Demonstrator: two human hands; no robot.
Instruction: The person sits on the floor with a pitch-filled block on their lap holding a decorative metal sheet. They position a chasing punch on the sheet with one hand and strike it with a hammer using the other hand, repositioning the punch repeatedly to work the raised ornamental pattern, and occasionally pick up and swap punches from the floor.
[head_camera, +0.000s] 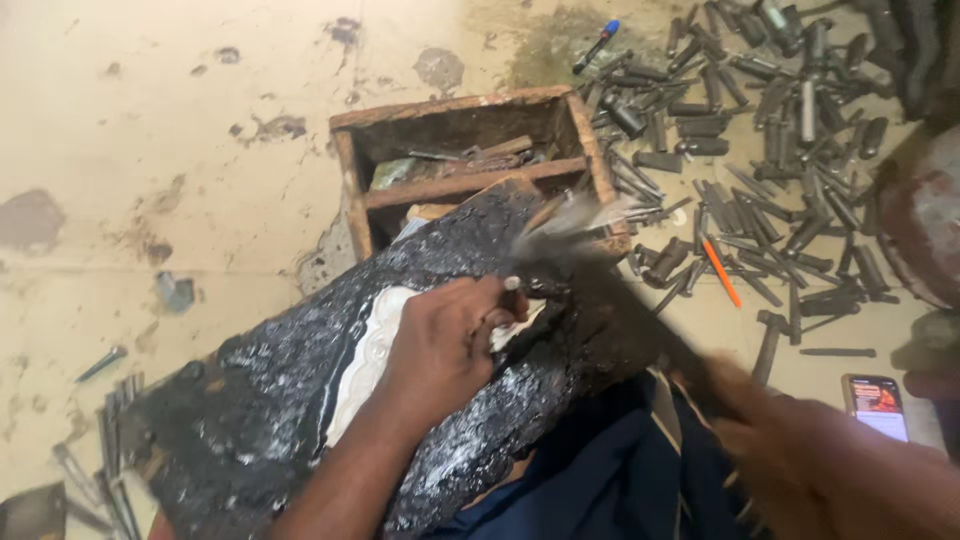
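A broad black pitch-covered block (300, 400) is lying tilted across the person's lap, its far end leaning on a wooden box (465, 165) that is standing on the stained floor (150, 120). Set into the pitch is a pale, silvery metal sheet (370, 350) with a scalloped, embossed edge; it is sitting near the middle of the block, partly hidden under the left hand.

Beyond the box, a wide scatter of dark steel punches (760, 130) is covering the floor to the right, with an orange pen (720, 272) lying among them and a blue-capped marker (597, 45) further back. A phone (878, 403) with a lit screen is resting on the floor beside the right forearm.

The left hand (445, 345) is pinching a slim punch (512, 286) upright, its tip pressing into the sheet's right part. The right hand (800, 450) is swinging a hammer (590, 250); both are smeared with motion, so its grip appears closed round the handle, but I cannot tell for certain.

Judging by the sheet, the left border is already carrying raised pattern work, while the part under the hand is hidden. The chasing seems partway through, with the area near the punch being worked now.
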